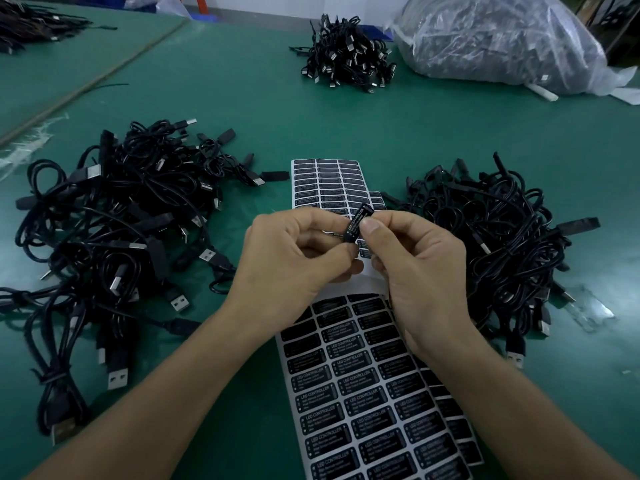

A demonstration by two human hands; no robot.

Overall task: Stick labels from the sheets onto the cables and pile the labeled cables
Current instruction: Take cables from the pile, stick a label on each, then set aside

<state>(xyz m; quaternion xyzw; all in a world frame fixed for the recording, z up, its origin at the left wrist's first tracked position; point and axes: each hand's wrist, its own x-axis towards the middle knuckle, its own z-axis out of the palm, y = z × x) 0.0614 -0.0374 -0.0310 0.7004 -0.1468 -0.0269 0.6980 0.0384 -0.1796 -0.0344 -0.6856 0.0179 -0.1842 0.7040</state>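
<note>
A: What takes up most of the green tabletop (346, 116)?
B: A bulging clear plastic bag (495, 39) of dark cables sits far right. A sprawling left heap of black USB cables (114, 216) comes next, then a right heap (498, 244) and a smaller far pile (346, 53).
A: And between the heaps?
B: White sheets of black rectangular labels: a near sheet (363, 393) and a far sheet (322, 181).
A: The hands?
B: They're raised over the sheets. The left hand (291, 261) and right hand (419, 265) both pinch a small black controller block (356, 221) lettered "LED CONTROLLER", thumbs against curled fingers.
</note>
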